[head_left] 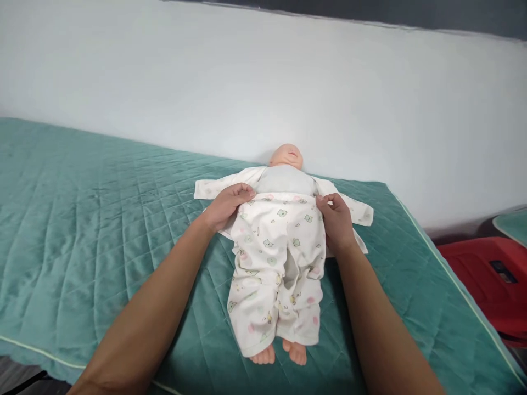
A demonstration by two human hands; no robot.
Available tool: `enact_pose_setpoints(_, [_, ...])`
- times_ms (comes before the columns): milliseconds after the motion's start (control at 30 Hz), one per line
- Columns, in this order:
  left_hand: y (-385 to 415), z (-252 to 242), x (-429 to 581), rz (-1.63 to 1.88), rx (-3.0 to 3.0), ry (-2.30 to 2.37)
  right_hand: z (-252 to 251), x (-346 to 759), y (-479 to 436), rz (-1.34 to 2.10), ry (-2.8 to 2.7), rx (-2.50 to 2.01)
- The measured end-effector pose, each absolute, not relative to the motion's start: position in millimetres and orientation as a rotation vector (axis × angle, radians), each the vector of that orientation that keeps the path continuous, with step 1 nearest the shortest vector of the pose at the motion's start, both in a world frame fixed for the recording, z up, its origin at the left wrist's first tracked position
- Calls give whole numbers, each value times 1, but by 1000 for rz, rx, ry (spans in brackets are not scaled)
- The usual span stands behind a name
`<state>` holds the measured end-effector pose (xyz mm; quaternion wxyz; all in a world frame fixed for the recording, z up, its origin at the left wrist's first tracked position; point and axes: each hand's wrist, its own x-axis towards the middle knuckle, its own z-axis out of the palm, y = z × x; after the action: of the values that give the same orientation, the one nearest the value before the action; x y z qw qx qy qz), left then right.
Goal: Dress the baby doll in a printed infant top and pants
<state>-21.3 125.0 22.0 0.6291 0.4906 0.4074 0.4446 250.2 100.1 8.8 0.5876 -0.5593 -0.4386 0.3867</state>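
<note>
A baby doll (287,156) lies on its back on a green quilted cover, its head by the wall and its bare feet toward me. White patterned trousers (269,241) cover its legs and reach up over its belly. My left hand (231,204) pinches the waistband at its left corner, and my right hand (335,218) pinches it at the right corner. Under the doll, a white patterned top (360,211) lies spread with both sleeves out to the sides. The doll's pale grey torso shows above the waistband.
The green quilted cover (102,219) stretches far to the left and ends at a piped edge on the right. A white wall (206,82) stands behind it. Beyond the right edge is a red chair (489,280).
</note>
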Motion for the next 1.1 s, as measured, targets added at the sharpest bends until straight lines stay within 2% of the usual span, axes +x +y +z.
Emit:
enact_pose_setpoints(133, [121, 21, -26, 988, 1215, 996, 9, 258, 97, 946, -1224, -1376])
enact_pose_setpoints(367, [116, 25, -44, 673, 1402, 834, 9, 284, 93, 994, -1595, -1413])
enact_pose_setpoints(567, [123, 12, -32, 929, 1328, 998, 14, 271, 92, 550, -1682, -1817])
enact_pose_setpoints(667, [123, 6, -22, 1109, 1265, 1112, 13, 265, 93, 463, -1637, -1872])
enact_pose_setpoints(800, [121, 6, -11, 1162, 1321, 1398, 11, 265, 95, 565, -1606, -1862])
enact_pose_setpoints(1100, [125, 27, -13, 695, 1594, 1456, 7, 267, 96, 838, -1552, -1674])
